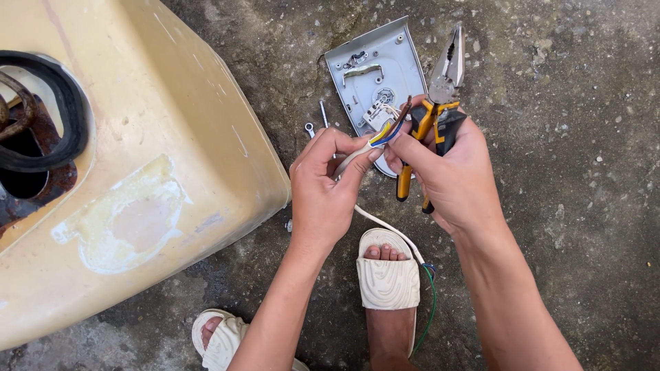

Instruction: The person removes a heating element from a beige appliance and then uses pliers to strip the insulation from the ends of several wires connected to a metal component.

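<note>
The left hand [323, 185] held a white cable [354, 156] near its stripped end, its fingers [344, 141] clamped on the sheath, thumb pressing from below. From that end short coloured wires [390, 129] fanned out, yellow, blue and brown. The right hand [447, 175] met them there, its fingertips pinched on the wires while its palm and remaining fingers also gripped a pair of pliers [433, 103] with orange-and-black handles, the metal nose pointing up and away. The cable ran down between the forearms to a second stripped end beside a white sandal [388, 278] on the concrete floor [570, 206]. Behind the hands lay a grey plastic cover [375, 69], inner side up, with a small spanner [310, 128] just left of it. A large cream-coloured tank [151, 172] occupied the left.
</note>
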